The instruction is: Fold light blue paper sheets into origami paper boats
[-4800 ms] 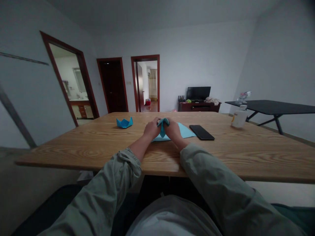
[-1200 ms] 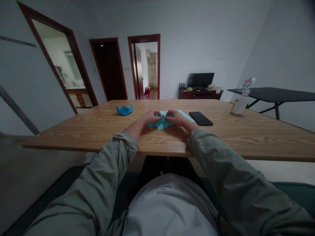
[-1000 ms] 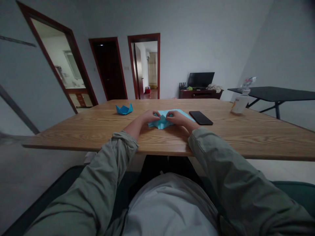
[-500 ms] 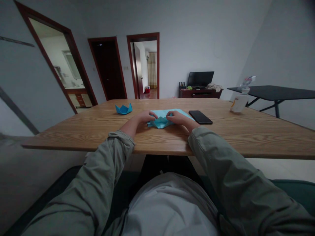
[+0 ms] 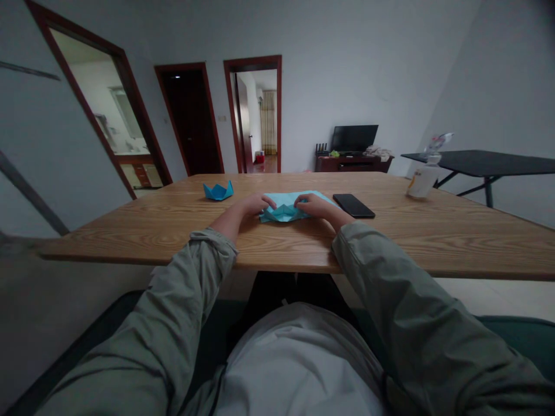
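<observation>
A light blue sheet of origami paper (image 5: 284, 214), partly folded, lies on the table in front of me. Its near side has creased flaps that rise to a small peak in the middle. My left hand (image 5: 258, 204) grips the folded part at its left, fingers curled over the paper. On the other side, my right hand (image 5: 311, 203) has its bent fingers on the right part of the same fold. The fingertips partly cover the creases. Left of my left hand stands a finished-looking darker blue paper boat (image 5: 218, 191).
A black phone (image 5: 353, 205) lies just right of my right hand on the wooden table (image 5: 173, 231). Farther right stands a white pump bottle (image 5: 422, 180). The table's near edge runs below my forearms. A black table (image 5: 489, 163) is beyond, at the right.
The near middle of the light blue paper has flattened; its downward point toward me is now shorter and blunter. Both hands stay at the fold, with only small finger shifts.
</observation>
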Available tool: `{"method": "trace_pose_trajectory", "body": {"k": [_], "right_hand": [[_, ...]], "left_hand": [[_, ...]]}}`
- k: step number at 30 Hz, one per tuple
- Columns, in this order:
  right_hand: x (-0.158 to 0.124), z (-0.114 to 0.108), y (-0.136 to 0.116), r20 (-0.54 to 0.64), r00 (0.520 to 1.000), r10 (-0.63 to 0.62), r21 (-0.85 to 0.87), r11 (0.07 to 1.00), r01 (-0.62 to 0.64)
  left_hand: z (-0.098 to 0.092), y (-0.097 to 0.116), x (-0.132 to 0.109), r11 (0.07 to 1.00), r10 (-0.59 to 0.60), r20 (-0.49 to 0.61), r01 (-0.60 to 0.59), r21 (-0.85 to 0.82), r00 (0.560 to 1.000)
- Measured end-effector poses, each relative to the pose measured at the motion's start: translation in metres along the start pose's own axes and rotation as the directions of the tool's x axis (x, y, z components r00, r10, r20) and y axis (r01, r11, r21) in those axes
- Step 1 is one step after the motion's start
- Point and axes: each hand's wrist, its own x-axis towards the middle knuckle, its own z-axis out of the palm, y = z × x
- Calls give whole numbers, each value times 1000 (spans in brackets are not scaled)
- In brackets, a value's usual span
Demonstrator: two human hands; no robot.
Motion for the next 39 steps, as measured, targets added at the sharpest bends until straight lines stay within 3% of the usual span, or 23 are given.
{"method": "trace_pose_trajectory", "body": {"k": [6,11,24,33,39], "right_hand": [[4,1,5,-3,1000,4,-5,1000,-4],[1,-1,2,-12,1000,28,0,1000,-28],[-1,-1,0,-142,990,21,39,999,-16],[0,0,1,-3,998,56,48,997,-56],[-2,-1,-3,15,998,67,69,995,-68]], "left_hand": [[0,-5,2,999,-2,-25,1,-49,1000],[-2,-8,5,1000,23,-47,-22,18,999],[-5,-13,11,994,76,-133,-65,85,988],[-3,-13,10,989,103,-66,-95,114,993],[-3,-18,14,986,143,1,-143,83,990]]}}
